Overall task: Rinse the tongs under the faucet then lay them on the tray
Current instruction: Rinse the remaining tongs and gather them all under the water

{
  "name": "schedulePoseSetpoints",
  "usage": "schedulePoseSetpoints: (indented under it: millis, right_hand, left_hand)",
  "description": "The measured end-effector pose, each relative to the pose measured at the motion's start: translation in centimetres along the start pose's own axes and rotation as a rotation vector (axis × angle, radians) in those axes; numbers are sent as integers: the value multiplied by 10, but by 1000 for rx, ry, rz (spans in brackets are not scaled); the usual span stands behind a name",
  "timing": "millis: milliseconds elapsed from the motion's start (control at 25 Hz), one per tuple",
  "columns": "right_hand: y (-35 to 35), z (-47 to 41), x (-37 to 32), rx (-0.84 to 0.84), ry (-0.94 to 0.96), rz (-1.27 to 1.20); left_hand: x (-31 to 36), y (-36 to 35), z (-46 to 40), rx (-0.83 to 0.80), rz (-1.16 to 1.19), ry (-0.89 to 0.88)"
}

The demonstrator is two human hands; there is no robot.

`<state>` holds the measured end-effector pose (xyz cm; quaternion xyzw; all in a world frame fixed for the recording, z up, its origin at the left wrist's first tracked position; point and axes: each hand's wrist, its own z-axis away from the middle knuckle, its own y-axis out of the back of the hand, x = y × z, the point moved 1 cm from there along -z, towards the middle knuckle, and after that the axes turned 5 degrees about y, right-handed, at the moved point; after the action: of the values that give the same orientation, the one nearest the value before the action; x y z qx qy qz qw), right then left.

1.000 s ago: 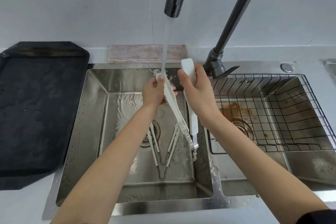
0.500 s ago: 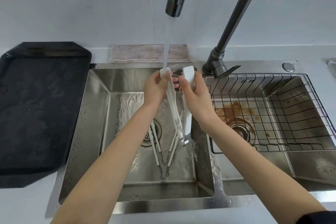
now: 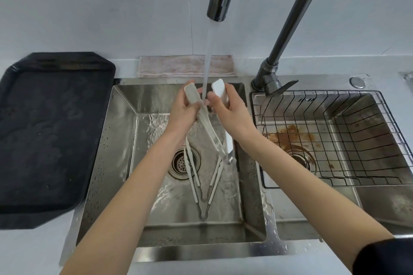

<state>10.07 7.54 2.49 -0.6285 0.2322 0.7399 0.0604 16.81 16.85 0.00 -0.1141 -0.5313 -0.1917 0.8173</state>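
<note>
White tongs (image 3: 211, 130) are held over the left sink basin (image 3: 125, 140), tips up and spread, hinge end pointing down. My left hand (image 3: 182, 111) grips the left arm of the tongs, my right hand (image 3: 230, 109) the right arm. Water runs from the dark faucet (image 3: 218, 2) and falls between the two tips. Two more pairs of white-and-metal tongs (image 3: 202, 178) lie on the basin floor by the drain. The black tray (image 3: 51, 136) sits on the counter left of the sink.
A wire rack (image 3: 348, 138) fills the right basin, which has a brown stain near its drain. A folded pinkish cloth (image 3: 178, 66) lies behind the sink against the wall. The faucet lever (image 3: 283, 86) points right.
The tongs' tips have been spread apart, so the stream now falls between them instead of onto the left tip. Both hands shifted slightly up toward the back of the basin.
</note>
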Motion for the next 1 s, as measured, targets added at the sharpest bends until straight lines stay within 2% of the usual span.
schedulePoseSetpoints:
  millis: [120,440,680,800,1000]
  right_hand:
    - [-11,-13,-9,-56,9,31]
    - [-22,-34,-8,-56,-63,45]
    - [-17,-21,39,-5,-316,-82]
    - [-18,-9,70,34,-464,-171]
    - [-26,8,126,65,-706,-219]
  left_hand:
    - [-7,18,0,-17,67,63]
    - [-15,40,1,83,-75,56]
    - [-51,36,16,-40,-240,172]
    - [-74,34,23,-37,-194,287]
    - [-116,33,24,-27,-285,426]
